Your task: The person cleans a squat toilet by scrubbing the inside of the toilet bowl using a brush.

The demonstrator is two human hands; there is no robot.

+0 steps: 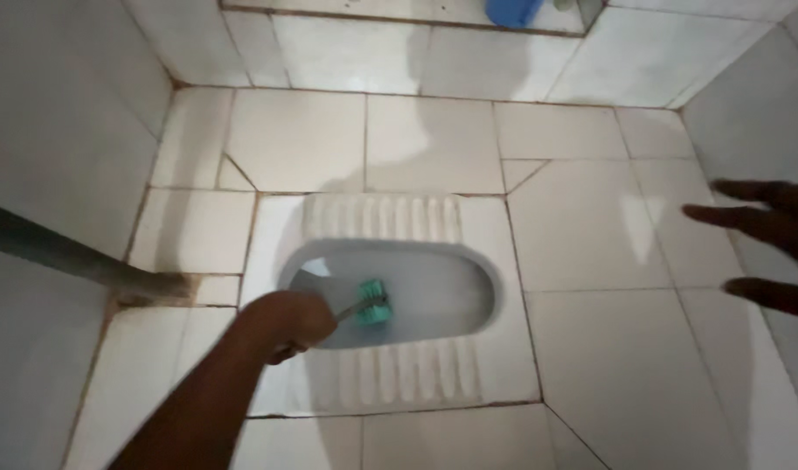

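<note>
Inside squat toilet (399, 261), brush (371, 305) lengthwise left-right, head rightward.

White tiled floor (590, 226) holds a squat toilet pan (469, 261)

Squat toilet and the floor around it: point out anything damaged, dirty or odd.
Nothing looks broken. The tile joints left of the squat toilet, where the grey pipe meets the floor, look brown-stained. The left hand holds a green brush in the bowl.

The pan (390, 300) sits sunk in the floor (590, 348), the brush (373, 303) inside it; a pipe (68, 252) lies left (against the wall), a bucket (514, 10) beyond.
</note>
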